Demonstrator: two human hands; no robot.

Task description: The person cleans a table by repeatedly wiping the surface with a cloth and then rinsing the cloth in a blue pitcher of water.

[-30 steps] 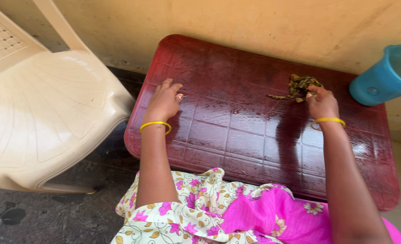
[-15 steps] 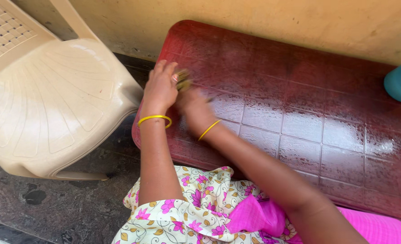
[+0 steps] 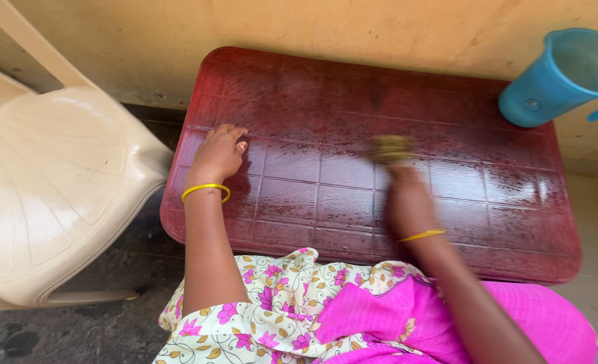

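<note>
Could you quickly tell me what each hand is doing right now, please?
Left hand: holds nothing, fingers curled, resting on the wet red table.
Right hand: blurred, closed on an olive scrub pad against the table.

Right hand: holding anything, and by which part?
The right hand holds a greenish scrubbing wad in its fingers, pressed on the wet red table; motion blur hides the exact grip. The left hand rests empty.

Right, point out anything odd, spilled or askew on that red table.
The red table looks wet and glossy all over. The blue jug appears tilted near its back right corner. The right hand presses a blurred greenish wad onto it.
</note>
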